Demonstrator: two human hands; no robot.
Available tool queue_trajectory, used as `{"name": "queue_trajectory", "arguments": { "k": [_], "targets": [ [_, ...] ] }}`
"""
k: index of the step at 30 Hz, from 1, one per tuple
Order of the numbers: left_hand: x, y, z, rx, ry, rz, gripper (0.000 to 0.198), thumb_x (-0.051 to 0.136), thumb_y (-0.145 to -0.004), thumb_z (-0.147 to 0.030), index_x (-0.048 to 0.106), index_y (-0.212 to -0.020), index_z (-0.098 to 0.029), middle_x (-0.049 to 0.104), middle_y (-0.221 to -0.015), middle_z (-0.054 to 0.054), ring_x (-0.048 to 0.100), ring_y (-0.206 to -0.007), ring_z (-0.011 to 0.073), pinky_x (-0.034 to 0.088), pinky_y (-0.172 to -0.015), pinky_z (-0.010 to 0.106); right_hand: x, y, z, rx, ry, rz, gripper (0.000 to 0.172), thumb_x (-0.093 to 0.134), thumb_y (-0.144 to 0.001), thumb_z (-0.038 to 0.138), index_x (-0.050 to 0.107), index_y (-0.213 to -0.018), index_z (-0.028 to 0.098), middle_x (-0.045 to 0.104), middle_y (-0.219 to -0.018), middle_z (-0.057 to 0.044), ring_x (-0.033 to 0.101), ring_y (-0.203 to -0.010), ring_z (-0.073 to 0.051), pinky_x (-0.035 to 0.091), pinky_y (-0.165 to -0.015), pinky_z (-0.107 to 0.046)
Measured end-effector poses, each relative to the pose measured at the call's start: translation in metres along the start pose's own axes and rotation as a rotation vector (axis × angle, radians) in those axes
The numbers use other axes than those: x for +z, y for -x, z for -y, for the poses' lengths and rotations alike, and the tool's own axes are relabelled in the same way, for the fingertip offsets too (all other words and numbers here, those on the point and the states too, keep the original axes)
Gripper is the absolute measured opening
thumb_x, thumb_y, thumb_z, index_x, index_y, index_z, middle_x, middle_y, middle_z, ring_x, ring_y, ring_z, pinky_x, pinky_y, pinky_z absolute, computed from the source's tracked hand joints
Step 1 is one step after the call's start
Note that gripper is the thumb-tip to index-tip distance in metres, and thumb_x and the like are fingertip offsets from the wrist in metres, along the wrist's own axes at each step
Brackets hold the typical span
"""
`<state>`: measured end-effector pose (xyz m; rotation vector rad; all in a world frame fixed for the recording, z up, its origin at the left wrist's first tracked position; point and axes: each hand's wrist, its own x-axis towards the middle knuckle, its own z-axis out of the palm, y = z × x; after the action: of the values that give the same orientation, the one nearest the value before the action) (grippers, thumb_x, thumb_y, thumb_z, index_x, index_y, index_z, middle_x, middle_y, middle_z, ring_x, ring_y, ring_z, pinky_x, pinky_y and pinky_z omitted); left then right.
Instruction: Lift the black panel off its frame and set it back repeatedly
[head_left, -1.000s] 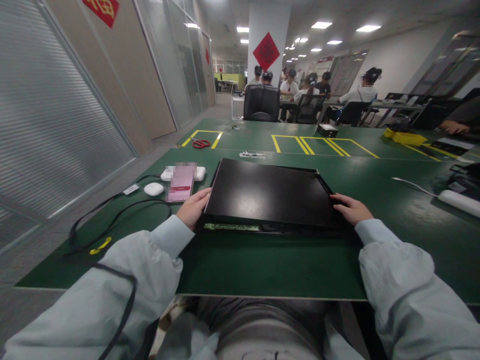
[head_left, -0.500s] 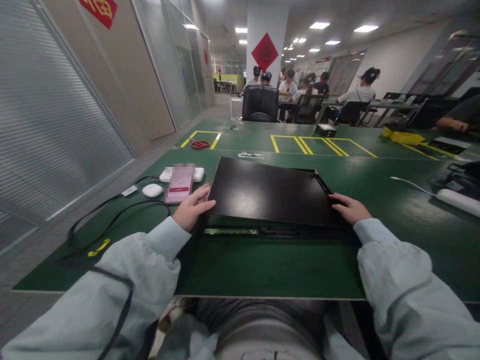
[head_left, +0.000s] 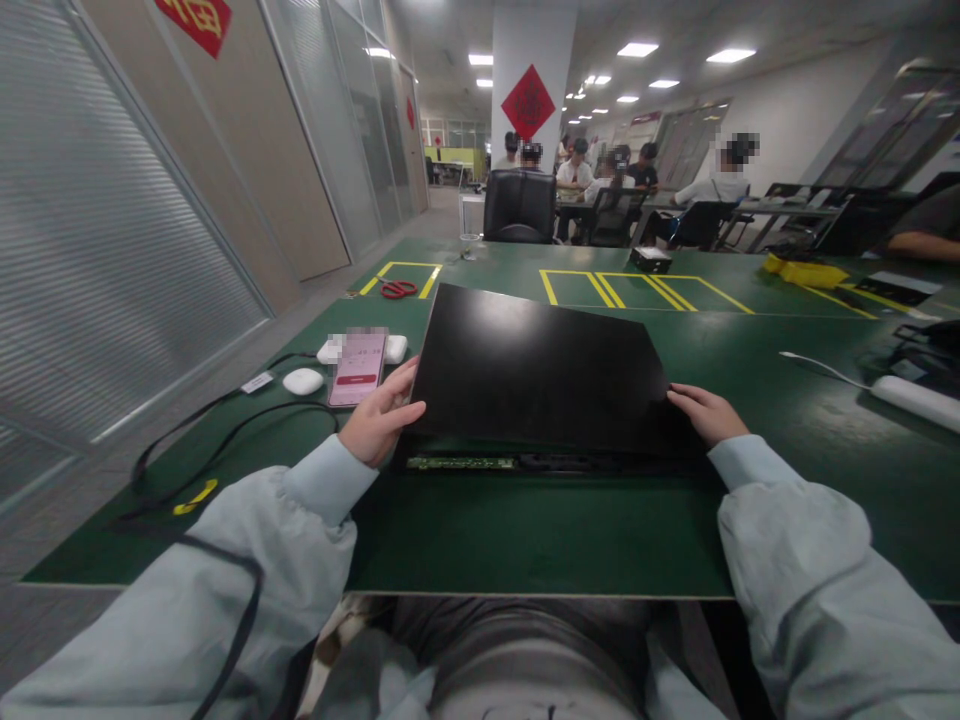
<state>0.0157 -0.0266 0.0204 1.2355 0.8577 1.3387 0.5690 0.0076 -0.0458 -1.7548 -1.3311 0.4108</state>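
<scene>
A glossy black display panel point(head_left: 536, 370) is tilted up over the green table, its far edge higher than its near one. My left hand point(head_left: 381, 412) grips its left edge, thumb on the front face and fingers behind. At the right edge, my right hand point(head_left: 705, 412) pinches the panel between thumb and fingers. Just below the panel's near edge a narrow green circuit board strip point(head_left: 461, 463) shows beside a dark part. What lies under the panel is mostly hidden.
Left of the panel are a phone point(head_left: 358, 370), a white rounded case point(head_left: 303, 381) and a black cable point(head_left: 232, 435). Red-handled scissors point(head_left: 397, 289) lie farther back. To the right is a white power strip point(head_left: 915, 405). Several people sit at tables beyond.
The panel's far edge has risen and now hides the small white items behind it. The dark frame edge at the right is covered too. Both hands still hold the panel.
</scene>
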Motion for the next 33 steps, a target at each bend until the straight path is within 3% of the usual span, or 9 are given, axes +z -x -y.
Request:
{"name": "queue_trajectory", "arguments": {
  "k": [3,5,9,12,17,22,27,30,33],
  "targets": [
    [0.002,0.001,-0.001,0.01,0.009,0.013,0.065,0.108,-0.063,-0.037,0.091,-0.124,-0.024,0.06,-0.178,0.011,0.035,-0.176,0.0437,0.03,-0.144,0.052,0.0,0.002,0.011,0.174,-0.296,-0.037,0.032,0.092,-0.06,0.05,0.085,-0.084,0.03,0.089,-0.097,-0.008,0.082,-0.119,-0.043,0.059,-0.12,-0.062],
    [0.003,0.002,-0.003,0.01,-0.001,0.002,0.065,0.108,-0.062,-0.034,0.09,-0.124,-0.024,0.067,-0.171,0.012,0.037,-0.175,0.0439,0.034,-0.142,0.052,-0.003,0.005,0.021,0.178,-0.415,-0.011,0.031,0.093,-0.057,0.046,0.084,-0.082,0.031,0.088,-0.095,-0.007,0.083,-0.118,-0.043,0.059,-0.12,-0.062],
    [0.004,0.002,-0.008,-0.007,0.017,-0.039,0.065,0.104,-0.063,-0.03,0.089,-0.127,-0.024,0.079,-0.154,0.011,0.05,-0.167,0.0448,0.043,-0.137,0.051,-0.017,0.017,0.043,0.157,-0.576,0.056,0.036,0.089,-0.062,0.041,0.085,-0.097,0.031,0.09,-0.108,-0.006,0.08,-0.129,-0.041,0.056,-0.126,-0.06],
    [0.004,0.001,-0.011,-0.029,0.051,-0.061,0.064,0.097,-0.065,-0.032,0.089,-0.128,-0.02,0.085,-0.141,0.013,0.061,-0.155,0.0477,0.053,-0.127,0.053,-0.027,0.03,0.056,0.1,-0.683,0.081,0.036,0.082,-0.077,0.047,0.084,-0.109,0.031,0.089,-0.123,-0.007,0.078,-0.135,-0.039,0.058,-0.123,-0.055],
    [0.001,-0.001,-0.005,0.0,0.043,-0.085,0.058,0.094,-0.066,-0.037,0.09,-0.121,-0.019,0.086,-0.138,0.014,0.064,-0.15,0.0481,0.054,-0.123,0.054,-0.029,0.05,0.075,0.238,-0.889,0.153,0.029,0.075,-0.083,0.049,0.08,-0.105,0.029,0.087,-0.119,-0.011,0.078,-0.13,-0.044,0.062,-0.112,-0.069],
    [-0.011,-0.007,0.01,0.027,-0.147,-0.074,0.035,0.094,-0.078,-0.052,0.092,-0.103,-0.027,0.083,-0.143,0.013,0.053,-0.163,0.0426,0.051,-0.129,0.05,-0.027,0.049,0.094,0.26,-0.885,0.019,0.028,0.069,-0.066,0.03,0.076,-0.093,0.029,0.086,-0.11,-0.012,0.077,-0.133,-0.04,0.055,-0.124,-0.062],
    [-0.021,-0.013,0.015,-0.014,-0.335,0.028,0.034,0.097,-0.077,-0.056,0.093,-0.099,-0.031,0.087,-0.132,0.011,0.064,-0.148,0.0421,0.042,-0.136,0.05,-0.03,0.044,0.097,0.283,-0.909,-0.08,0.028,0.069,-0.061,0.029,0.076,-0.087,0.028,0.086,-0.103,-0.011,0.078,-0.128,-0.04,0.052,-0.128,-0.06],
    [-0.022,-0.013,0.014,-0.06,-0.346,-0.02,0.047,0.097,-0.075,-0.062,0.093,-0.107,-0.027,0.086,-0.136,0.013,0.062,-0.15,0.0449,0.038,-0.138,0.054,-0.029,0.043,0.098,0.25,-1.003,-0.101,0.031,0.07,-0.06,0.024,0.077,-0.09,0.028,0.085,-0.099,-0.009,0.082,-0.117,-0.037,0.06,-0.12,-0.055],
    [-0.022,-0.011,0.014,-0.08,-0.378,-0.037,0.055,0.101,-0.069,-0.063,0.093,-0.11,-0.026,0.085,-0.135,0.013,0.067,-0.143,0.0451,0.042,-0.135,0.056,-0.03,0.042,0.098,0.227,-1.152,-0.194,0.034,0.069,-0.06,0.019,0.075,-0.092,0.027,0.084,-0.093,-0.006,0.084,-0.095,-0.029,0.071,-0.099,-0.046]
  ]
}}
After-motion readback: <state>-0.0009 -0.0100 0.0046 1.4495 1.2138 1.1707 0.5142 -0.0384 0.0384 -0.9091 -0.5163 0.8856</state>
